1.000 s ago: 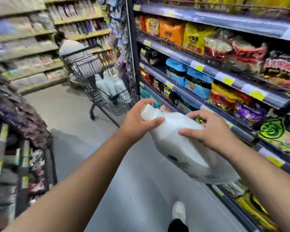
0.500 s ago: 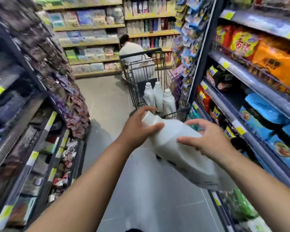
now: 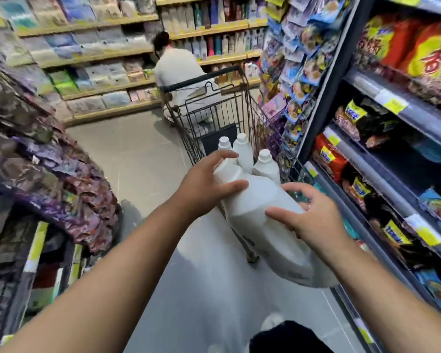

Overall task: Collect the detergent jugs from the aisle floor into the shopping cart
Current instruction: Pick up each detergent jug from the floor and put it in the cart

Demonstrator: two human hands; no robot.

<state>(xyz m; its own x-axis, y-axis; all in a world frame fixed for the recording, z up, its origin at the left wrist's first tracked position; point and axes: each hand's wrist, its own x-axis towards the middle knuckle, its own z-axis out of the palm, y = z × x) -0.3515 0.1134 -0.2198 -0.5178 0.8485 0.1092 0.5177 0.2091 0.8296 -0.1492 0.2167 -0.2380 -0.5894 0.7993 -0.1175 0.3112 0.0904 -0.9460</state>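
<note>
Shelves of packaged goods line both sides of a store aisle with a grey floor (image 3: 138,154), and more shelves cross the far end, where another person (image 3: 178,70) in light clothes crouches. A wire cart (image 3: 242,103) stands ahead along the right-hand shelving (image 3: 392,154), its black handle on the far side. Three white jugs (image 3: 243,151) with white caps stand upright and close together in its basket. A fourth jug (image 3: 260,212), also white, is held in the air between the two hands, tilted so its cap points up and away toward the cart and its base hangs low toward the camera. The left hand (image 3: 204,189) is the grip at the neck end: fingers wrap over the cap and shoulder, thumb lying across the upper face. The right hand (image 3: 308,215) grips the body lower down from the right side, thumb on top and fingers curled around the far edge. The jug's cap end overlaps the near rim of the cart in view; whether it touches the cart cannot be told. A light shoe (image 3: 271,323) shows blurred at the bottom edge.
</note>
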